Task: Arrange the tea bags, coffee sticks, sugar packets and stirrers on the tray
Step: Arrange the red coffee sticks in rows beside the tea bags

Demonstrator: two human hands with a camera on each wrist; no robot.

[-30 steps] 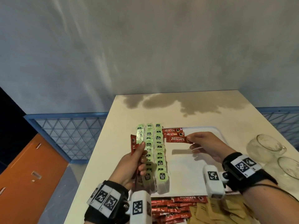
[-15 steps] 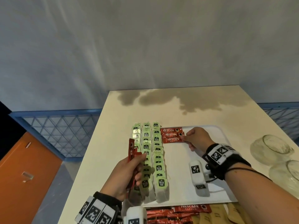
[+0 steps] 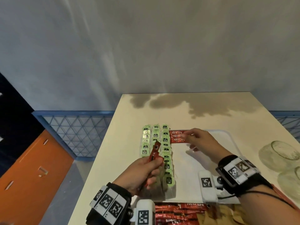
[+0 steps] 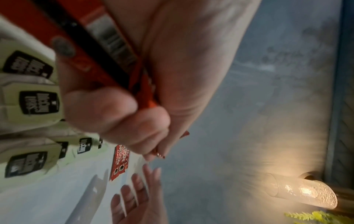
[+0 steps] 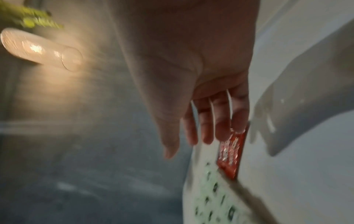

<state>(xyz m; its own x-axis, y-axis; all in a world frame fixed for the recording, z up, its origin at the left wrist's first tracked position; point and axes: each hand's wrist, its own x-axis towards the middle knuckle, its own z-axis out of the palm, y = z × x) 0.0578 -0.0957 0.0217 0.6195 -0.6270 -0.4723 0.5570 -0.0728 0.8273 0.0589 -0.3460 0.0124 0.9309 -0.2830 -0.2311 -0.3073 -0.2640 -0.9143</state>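
The left hand (image 3: 142, 172) has its fingers curled tight around some red coffee sticks (image 3: 155, 152), which poke up past the fingertips over the green tea bags (image 3: 155, 143). The right hand (image 3: 201, 140) is flat, straight fingers touching three coffee sticks lying on the white tray (image 3: 227, 143), just beside the tea bags.

The right hand (image 5: 191, 68) was extended with straight fingers (image 5: 222, 121), fingertips touching the red coffee sticks (image 5: 230, 153) on the white tray (image 5: 296, 181). Green tea bags (image 5: 214, 204) lay just beside them, blurred.
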